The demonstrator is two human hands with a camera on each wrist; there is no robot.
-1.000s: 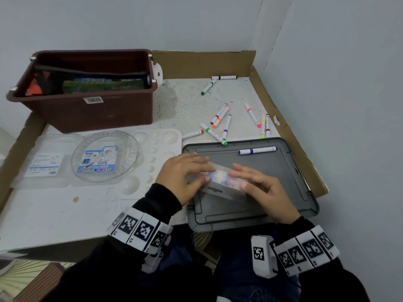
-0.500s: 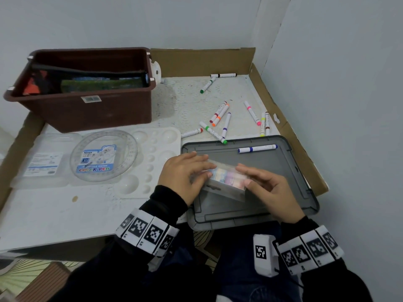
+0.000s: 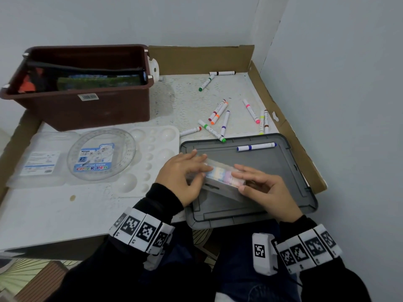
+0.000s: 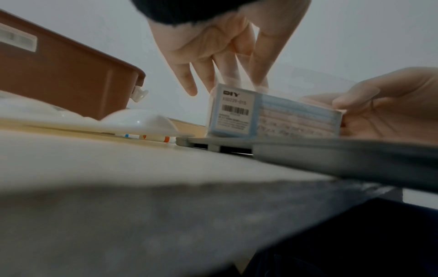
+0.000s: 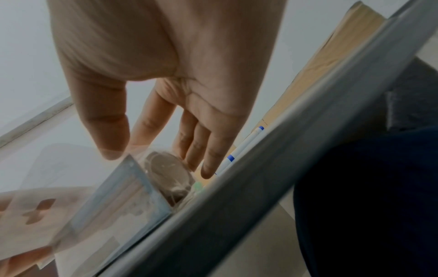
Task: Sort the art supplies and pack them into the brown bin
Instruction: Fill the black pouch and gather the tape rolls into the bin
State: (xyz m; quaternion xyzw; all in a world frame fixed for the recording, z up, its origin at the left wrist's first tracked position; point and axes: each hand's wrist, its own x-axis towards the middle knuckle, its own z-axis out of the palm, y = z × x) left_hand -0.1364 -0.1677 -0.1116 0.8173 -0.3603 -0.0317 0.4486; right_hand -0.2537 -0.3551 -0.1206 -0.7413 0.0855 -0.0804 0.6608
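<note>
While both hands work at the clear box of pastel pieces, it stands on the grey lid, itself overhanging the table's near edge toward the lap. Left hand: fingers nearly straight, laid over the box's top and left end. Right hand: thumb and fingers pinching the right end; the right wrist view shows the thumb on the near face. Whether the box's cover is seated, cannot tell. Risk, as I judge it: a hard press on the top could tip the overhanging lid or pop the cover, scattering the pieces; clear plastic is slick, so a one-ended lift may let it swivel out. A blue marker lies on the lid's far part and could roll if the lid rocks. Brown bin sits far-left, well apart, already partly filled, with open room along its near side. Path there crosses the white palette and round pen case; carry high. Loose markers lie beyond the lid, a cardboard wall hemming the right.
</note>
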